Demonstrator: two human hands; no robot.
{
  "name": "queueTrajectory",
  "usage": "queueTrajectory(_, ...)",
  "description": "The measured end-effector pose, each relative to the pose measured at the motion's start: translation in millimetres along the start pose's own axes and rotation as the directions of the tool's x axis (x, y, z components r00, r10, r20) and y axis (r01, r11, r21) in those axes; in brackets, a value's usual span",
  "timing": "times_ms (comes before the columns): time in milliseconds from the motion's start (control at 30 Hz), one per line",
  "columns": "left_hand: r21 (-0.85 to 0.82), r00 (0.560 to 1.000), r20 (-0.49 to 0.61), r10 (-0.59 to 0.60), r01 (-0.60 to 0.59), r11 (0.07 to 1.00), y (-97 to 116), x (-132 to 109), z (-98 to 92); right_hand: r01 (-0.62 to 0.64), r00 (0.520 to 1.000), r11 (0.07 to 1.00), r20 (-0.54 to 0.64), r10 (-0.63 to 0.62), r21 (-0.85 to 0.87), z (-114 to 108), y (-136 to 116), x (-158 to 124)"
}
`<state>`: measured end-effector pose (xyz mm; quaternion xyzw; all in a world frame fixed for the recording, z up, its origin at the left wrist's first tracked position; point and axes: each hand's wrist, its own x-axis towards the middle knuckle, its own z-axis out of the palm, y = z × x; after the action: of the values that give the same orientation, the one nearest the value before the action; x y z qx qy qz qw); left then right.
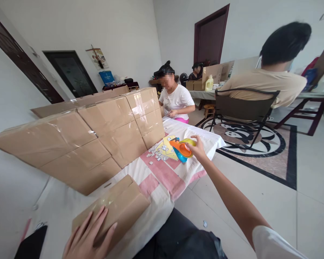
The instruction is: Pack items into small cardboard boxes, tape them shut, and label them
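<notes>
My left hand (90, 237) lies flat with fingers spread on a small brown cardboard box (118, 207) at the near edge of the cloth-covered table (162, 180). My right arm stretches far forward. My right hand (197, 148) is closed on a tape dispenser (183, 149) with orange, blue and yellow parts, near the table's right edge. Beside the dispenser lie several small white paper pieces (158, 153) on a yellow patch of the cloth.
A wall of stacked taped cartons (97, 136) runs along the table's left side. A person in a white shirt (176, 100) sits at the far end. Another person sits in a dark chair (243, 108) at the right, back turned. Patterned floor lies to the right.
</notes>
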<state>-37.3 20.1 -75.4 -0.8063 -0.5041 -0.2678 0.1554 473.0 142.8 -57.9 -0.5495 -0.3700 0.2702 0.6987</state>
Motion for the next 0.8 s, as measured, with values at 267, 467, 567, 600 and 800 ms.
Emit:
queueTrajectory(267,-0.193,0.98,-0.195,0.035,-0.074,0.978,65.1,46.4,-32.4,0.27,0.808,0.954,0.507,-0.299,0.133,4.3,-79.4,-56.0)
queueTrajectory(467,-0.312,0.978,-0.172,0.118,-0.168,0.935,153.6,107.3,-41.9,0.344,0.613,0.926,0.709,-0.349,0.159,10.6,-117.7,-91.8)
queueTrajectory(567,-0.359,0.988,0.068,0.14,-0.106,0.927,179.0,121.0,-29.8,0.477,0.471,0.87,0.798,-0.375,0.127,7.3,-128.1,-106.3)
queueTrajectory(600,-0.376,0.984,0.113,0.134,-0.083,0.923,183.8,122.5,-23.4,0.513,0.45,0.85,0.806,-0.385,0.119,5.2,-127.2,-109.1)
queueTrajectory(800,-0.451,0.997,0.068,-0.04,0.067,0.89,188.9,120.6,20.7,0.625,0.748,0.772,0.371,-0.55,-0.117,-9.1,-78.5,-127.7)
